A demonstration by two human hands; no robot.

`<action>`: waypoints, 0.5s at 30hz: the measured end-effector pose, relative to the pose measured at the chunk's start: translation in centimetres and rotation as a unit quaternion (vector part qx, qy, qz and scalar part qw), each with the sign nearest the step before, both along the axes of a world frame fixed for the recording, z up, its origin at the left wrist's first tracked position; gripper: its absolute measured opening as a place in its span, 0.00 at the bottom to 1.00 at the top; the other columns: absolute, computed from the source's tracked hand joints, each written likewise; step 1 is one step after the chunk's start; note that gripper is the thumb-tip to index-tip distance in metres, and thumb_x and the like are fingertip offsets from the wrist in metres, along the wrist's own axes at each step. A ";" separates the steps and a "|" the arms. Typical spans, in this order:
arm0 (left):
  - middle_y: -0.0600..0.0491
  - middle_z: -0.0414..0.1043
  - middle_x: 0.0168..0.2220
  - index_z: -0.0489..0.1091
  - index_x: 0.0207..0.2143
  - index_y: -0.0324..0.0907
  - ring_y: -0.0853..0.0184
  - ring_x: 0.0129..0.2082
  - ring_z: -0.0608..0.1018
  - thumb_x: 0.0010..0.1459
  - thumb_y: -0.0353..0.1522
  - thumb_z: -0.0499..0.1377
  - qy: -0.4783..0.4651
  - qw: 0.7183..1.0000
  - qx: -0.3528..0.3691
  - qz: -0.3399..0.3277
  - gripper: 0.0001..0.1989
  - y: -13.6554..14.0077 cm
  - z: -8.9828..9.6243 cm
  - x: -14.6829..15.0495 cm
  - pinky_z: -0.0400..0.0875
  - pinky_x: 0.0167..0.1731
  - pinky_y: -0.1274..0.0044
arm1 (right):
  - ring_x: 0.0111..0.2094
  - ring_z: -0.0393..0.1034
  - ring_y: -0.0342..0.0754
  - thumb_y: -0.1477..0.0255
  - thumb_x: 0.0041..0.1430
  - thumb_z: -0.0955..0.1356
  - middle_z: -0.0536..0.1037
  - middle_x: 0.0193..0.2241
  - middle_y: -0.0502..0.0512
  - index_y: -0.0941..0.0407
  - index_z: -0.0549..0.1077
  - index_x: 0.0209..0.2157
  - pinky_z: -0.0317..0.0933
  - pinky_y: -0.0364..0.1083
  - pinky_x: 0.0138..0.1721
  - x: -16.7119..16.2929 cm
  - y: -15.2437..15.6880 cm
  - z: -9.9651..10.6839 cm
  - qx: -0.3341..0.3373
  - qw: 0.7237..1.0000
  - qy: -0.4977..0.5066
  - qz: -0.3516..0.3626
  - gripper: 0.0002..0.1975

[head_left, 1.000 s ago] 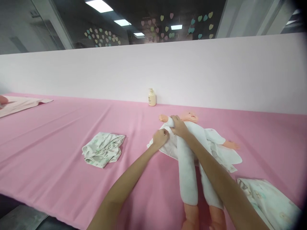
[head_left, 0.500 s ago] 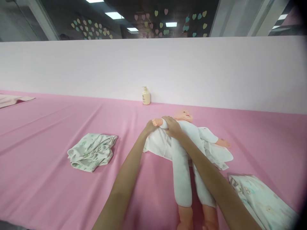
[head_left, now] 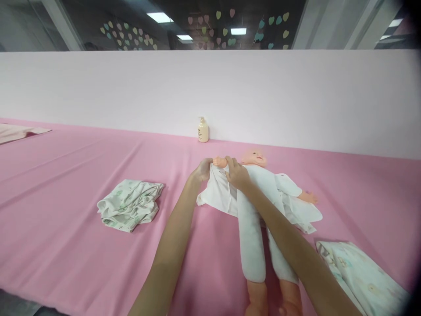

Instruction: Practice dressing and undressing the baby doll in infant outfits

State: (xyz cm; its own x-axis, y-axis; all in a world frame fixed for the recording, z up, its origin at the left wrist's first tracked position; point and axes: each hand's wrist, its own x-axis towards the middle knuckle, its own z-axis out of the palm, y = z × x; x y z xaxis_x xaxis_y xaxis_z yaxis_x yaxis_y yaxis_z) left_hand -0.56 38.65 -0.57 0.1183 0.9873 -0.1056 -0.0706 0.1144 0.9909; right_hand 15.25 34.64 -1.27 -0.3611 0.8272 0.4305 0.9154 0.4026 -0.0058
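A baby doll (head_left: 263, 181) with a white cloth body lies on its back, its head (head_left: 254, 158) at the far end and its feet toward me. Spread beneath and beside it is a thin white baby shirt (head_left: 215, 193). At the doll's small hand (head_left: 220, 162), my left hand (head_left: 202, 171) is closed on the shirt's edge, which is drawn up there. My right hand (head_left: 238, 174) is closed around the doll's arm just beside that small hand; its fingers partly hide the arm. The doll's other arm (head_left: 307, 197) rests outstretched on the right.
A folded green-print cloth (head_left: 130, 204) lies left of my arms. Another printed cloth (head_left: 362, 274) sits near the front right. By the white wall (head_left: 131, 92) stands a cream pump bottle (head_left: 203, 131). Pink sheeting (head_left: 66, 210) covers the surface, with a pale pink cloth (head_left: 19, 132) far left.
My left hand has turned and drawn the shirt up beside the doll's hand. White fabric now covers more below that arm. My right hand has shifted slightly, its fingers more raised.
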 end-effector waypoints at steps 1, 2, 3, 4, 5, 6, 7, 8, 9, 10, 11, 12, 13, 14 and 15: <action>0.49 0.71 0.25 0.68 0.26 0.41 0.60 0.32 0.77 0.52 0.39 0.55 -0.020 0.999 -0.015 -0.020 0.11 -0.1 0.3 -0.2 0.72 0.38 0.68 | 0.42 0.67 0.56 0.72 0.62 0.57 0.68 0.48 0.67 0.62 0.54 0.59 0.60 0.48 0.39 -0.2 0.0 -0.1 0.000 1.000 -0.019 -0.006 0.24; 0.49 0.71 0.25 0.67 0.25 0.41 0.60 0.32 0.77 0.53 0.40 0.54 -0.045 0.997 -0.032 -0.045 0.12 -0.3 0.6 -0.4 0.72 0.38 0.68 | 0.41 0.67 0.57 0.75 0.62 0.56 0.68 0.47 0.68 0.62 0.56 0.58 0.59 0.49 0.41 -0.3 0.0 -0.2 -0.001 0.999 -0.037 -0.012 0.23; 0.48 0.70 0.25 0.66 0.24 0.41 0.59 0.32 0.77 0.52 0.41 0.54 -0.067 0.994 -0.046 -0.068 0.13 -0.4 1.0 -0.5 0.72 0.38 0.68 | 0.41 0.67 0.57 0.77 0.61 0.56 0.68 0.46 0.68 0.62 0.57 0.57 0.58 0.51 0.43 -0.5 0.0 -0.3 -0.004 0.998 -0.051 -0.019 0.22; 0.48 0.70 0.24 0.65 0.23 0.41 0.60 0.31 0.77 0.52 0.41 0.54 -0.067 0.994 -0.046 -0.077 0.13 -0.6 1.3 -0.6 0.72 0.37 0.69 | 0.41 0.67 0.58 0.79 0.60 0.56 0.69 0.44 0.69 0.62 0.58 0.56 0.57 0.53 0.44 -0.7 -0.1 -0.4 -0.008 0.998 -0.061 -0.029 0.22; 0.49 0.69 0.23 0.64 0.23 0.41 0.61 0.29 0.76 0.52 0.40 0.55 -0.053 0.995 -0.036 -0.074 0.13 -0.8 1.7 -0.6 0.72 0.35 0.70 | 0.41 0.67 0.58 0.80 0.60 0.56 0.69 0.44 0.69 0.62 0.59 0.56 0.56 0.55 0.46 -0.9 -0.2 -0.6 -0.012 0.997 -0.068 -0.041 0.22; 0.50 0.68 0.23 0.64 0.24 0.40 0.62 0.28 0.75 0.51 0.38 0.56 -0.030 0.997 -0.019 -0.061 0.11 -1.1 2.0 -0.6 0.72 0.33 0.71 | 0.41 0.67 0.59 0.80 0.59 0.57 0.69 0.43 0.70 0.62 0.59 0.55 0.55 0.57 0.47 -1.0 -0.4 -0.7 -0.014 0.996 -0.071 -0.051 0.22; 0.51 0.67 0.23 0.65 0.26 0.40 0.64 0.26 0.74 0.49 0.36 0.58 -0.002 0.999 0.001 -0.042 0.08 -1.3 2.3 -0.5 0.71 0.32 0.72 | 0.42 0.67 0.60 0.80 0.59 0.57 0.69 0.43 0.70 0.62 0.60 0.55 0.54 0.59 0.48 -1.2 -0.6 -0.8 -0.013 0.995 -0.072 -0.060 0.21; 0.53 0.67 0.25 0.65 0.29 0.40 0.66 0.26 0.73 0.47 0.32 0.59 0.023 0.999 0.020 -0.021 0.06 -1.6 2.6 -0.3 0.70 0.31 0.74 | 0.43 0.66 0.62 0.80 0.59 0.57 0.69 0.43 0.71 0.62 0.60 0.54 0.53 0.61 0.49 -1.4 -0.8 -1.0 -0.011 0.995 -0.074 -0.068 0.21; 0.54 0.67 0.26 0.65 0.32 0.40 0.68 0.26 0.72 0.44 0.28 0.60 0.048 0.998 0.036 -0.001 0.10 -1.9 2.9 -0.1 0.68 0.30 0.76 | 0.44 0.66 0.63 0.80 0.59 0.57 0.69 0.43 0.71 0.62 0.61 0.54 0.51 0.63 0.50 -1.5 -1.0 -1.1 -0.010 0.994 -0.076 -0.074 0.20; 0.55 0.66 0.28 0.65 0.36 0.41 0.69 0.26 0.72 0.42 0.25 0.60 0.073 0.996 0.049 0.011 0.15 -2.3 3.2 0.2 0.67 0.29 0.77 | 0.46 0.66 0.65 0.80 0.60 0.56 0.69 0.43 0.71 0.62 0.62 0.53 0.50 0.64 0.51 -1.6 -1.1 -1.2 -0.009 0.994 -0.077 -0.082 0.20; 0.56 0.66 0.29 0.64 0.39 0.42 0.70 0.27 0.71 0.41 0.24 0.59 0.100 0.993 0.062 0.017 0.19 -2.6 3.4 0.4 0.66 0.29 0.78 | 0.48 0.65 0.66 0.80 0.60 0.55 0.69 0.43 0.72 0.63 0.62 0.53 0.49 0.65 0.52 -1.7 -1.2 -1.3 -0.011 0.993 -0.076 -0.092 0.20; 0.56 0.66 0.31 0.64 0.41 0.42 0.70 0.28 0.71 0.40 0.23 0.58 0.131 0.988 0.082 0.015 0.22 -2.9 3.7 0.6 0.66 0.30 0.78 | 0.49 0.64 0.66 0.81 0.60 0.54 0.69 0.44 0.72 0.63 0.63 0.53 0.48 0.66 0.52 -1.8 -1.2 -1.4 -0.016 0.992 -0.076 -0.103 0.20; 0.56 0.66 0.32 0.63 0.42 0.42 0.69 0.29 0.71 0.40 0.22 0.56 0.164 0.981 0.104 0.006 0.23 -3.2 3.9 0.7 0.65 0.30 0.79 | 0.50 0.63 0.67 0.81 0.60 0.54 0.69 0.44 0.72 0.62 0.64 0.52 0.48 0.66 0.53 -1.9 -1.2 -1.5 -0.021 0.990 -0.076 -0.115 0.20; 0.55 0.66 0.32 0.62 0.43 0.41 0.69 0.31 0.71 0.40 0.22 0.55 0.197 0.972 0.127 -0.006 0.24 -3.5 4.1 0.9 0.65 0.31 0.79 | 0.51 0.63 0.67 0.81 0.61 0.54 0.69 0.44 0.71 0.62 0.64 0.52 0.48 0.66 0.53 -2.0 -1.1 -1.6 -0.026 0.989 -0.077 -0.125 0.20; 0.55 0.66 0.33 0.61 0.44 0.41 0.69 0.32 0.71 0.40 0.21 0.54 0.227 0.962 0.149 -0.018 0.24 -3.8 4.2 1.0 0.65 0.32 0.79 | 0.52 0.62 0.67 0.81 0.61 0.54 0.69 0.45 0.71 0.63 0.64 0.52 0.48 0.66 0.53 -2.1 -1.0 -1.7 -0.030 0.987 -0.081 -0.136 0.20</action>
